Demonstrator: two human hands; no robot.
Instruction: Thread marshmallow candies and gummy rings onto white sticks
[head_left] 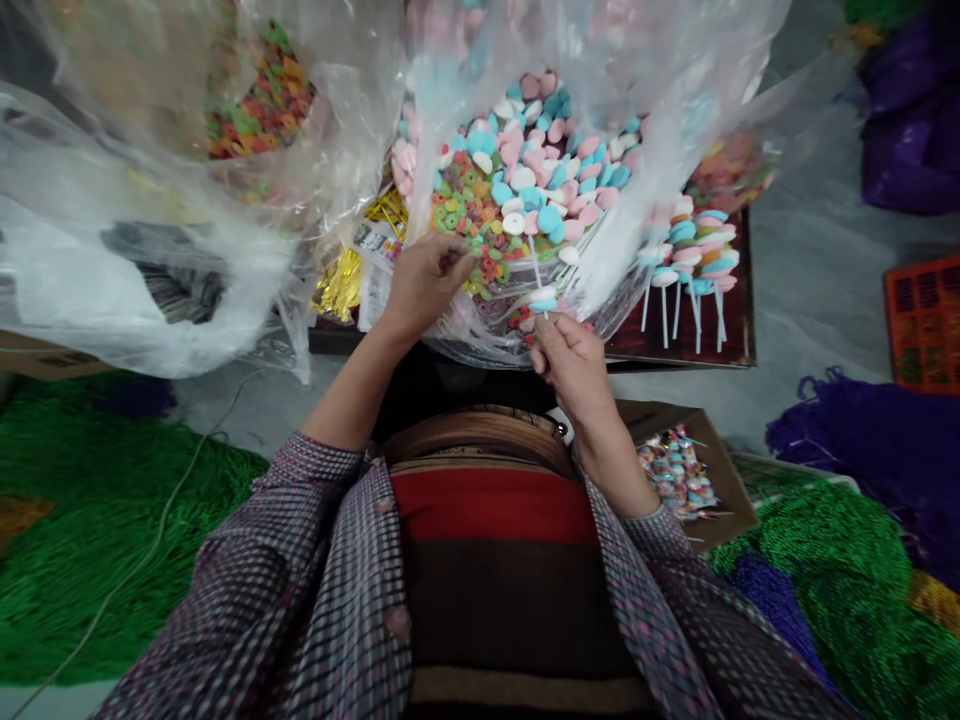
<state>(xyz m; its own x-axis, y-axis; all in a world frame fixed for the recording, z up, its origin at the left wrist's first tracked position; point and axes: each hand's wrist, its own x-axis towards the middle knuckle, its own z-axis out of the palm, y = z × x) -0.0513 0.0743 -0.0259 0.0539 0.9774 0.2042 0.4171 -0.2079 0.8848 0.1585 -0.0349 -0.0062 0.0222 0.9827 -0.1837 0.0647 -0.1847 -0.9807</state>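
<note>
In my right hand (571, 355) is a thin white stick, pinched between thumb and fingers. Blue and white candies (544, 299) are threaded on this skewer just above my fingertips. My left hand (429, 283) reaches over small ring-shaped gummy candies (466, 205) in a clear plastic bag (615, 300); its thumb and fingers are drawn together, and anything between them is hidden. Pink, white and blue round candies (525, 180) lie behind the rings in the same bag. More white sticks (596, 245) rest near the candies.
Finished candy skewers (705, 250) lie at the right of the dark table (739, 335). Gold twist ties (341, 285) and another plastic bag (247, 300) are on the left. Below right stands a cardboard box (724, 470) of wrapped candies. Green strands (97, 590) cover the floor.
</note>
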